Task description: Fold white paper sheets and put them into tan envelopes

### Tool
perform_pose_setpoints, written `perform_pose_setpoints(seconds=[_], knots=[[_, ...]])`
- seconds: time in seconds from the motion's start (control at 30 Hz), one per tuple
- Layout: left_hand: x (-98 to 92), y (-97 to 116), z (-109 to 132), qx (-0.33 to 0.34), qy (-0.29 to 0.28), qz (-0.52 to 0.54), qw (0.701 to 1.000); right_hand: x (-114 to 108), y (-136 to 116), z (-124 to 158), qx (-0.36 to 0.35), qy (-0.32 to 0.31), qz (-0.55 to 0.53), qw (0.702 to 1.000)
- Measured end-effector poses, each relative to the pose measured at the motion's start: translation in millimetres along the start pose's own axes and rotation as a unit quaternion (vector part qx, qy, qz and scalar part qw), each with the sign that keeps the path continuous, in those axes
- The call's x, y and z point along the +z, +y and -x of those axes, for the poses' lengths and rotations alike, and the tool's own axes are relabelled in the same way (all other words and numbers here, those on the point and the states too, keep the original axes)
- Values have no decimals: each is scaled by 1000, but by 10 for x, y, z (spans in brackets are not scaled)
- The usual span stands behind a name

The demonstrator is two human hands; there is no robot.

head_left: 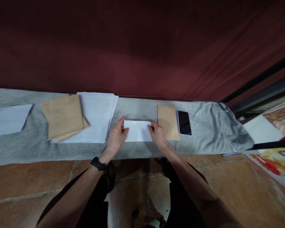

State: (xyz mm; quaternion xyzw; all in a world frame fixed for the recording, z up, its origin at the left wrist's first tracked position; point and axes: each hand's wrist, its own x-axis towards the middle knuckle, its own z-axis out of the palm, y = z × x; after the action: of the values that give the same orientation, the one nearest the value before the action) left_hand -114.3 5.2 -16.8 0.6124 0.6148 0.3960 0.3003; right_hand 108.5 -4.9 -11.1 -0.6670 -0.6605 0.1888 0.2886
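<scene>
A folded white sheet of paper (138, 130) lies on a grey cloth-covered ledge (204, 133) in front of me. My left hand (117, 136) pinches its left edge, thumb on top. Its right edge is held the same way by my right hand (158, 134). A black watch (98, 164) is on my left wrist. Just right of the paper lies a brown envelope (168, 122), with a black phone (184, 123) beside it.
To the left are a stack of white sheets (97, 115), with brown envelopes (61, 116) lying on it, and another white sheet (8, 119) at the far left. A dark red wall rises behind the ledge. Tiled floor is below, printed posters (275, 158) at right.
</scene>
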Motion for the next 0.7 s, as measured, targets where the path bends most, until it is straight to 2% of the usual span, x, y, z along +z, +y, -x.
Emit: perform_pose_setpoints(seconds=[0.13,0.4,0.57,0.7], knots=[[13,36,35,21,3,-116,993,22,-20,-2,-31,-8,91,995],[62,120,75,62,-12,-225,972,49,-63,-28,-48,-40,226,972],[54,164,122,46,-45,-303,951,44,-66,-29,-52,-37,248,967],[60,175,148,90,-41,-349,932,30,-65,-15,-63,-7,215,975]])
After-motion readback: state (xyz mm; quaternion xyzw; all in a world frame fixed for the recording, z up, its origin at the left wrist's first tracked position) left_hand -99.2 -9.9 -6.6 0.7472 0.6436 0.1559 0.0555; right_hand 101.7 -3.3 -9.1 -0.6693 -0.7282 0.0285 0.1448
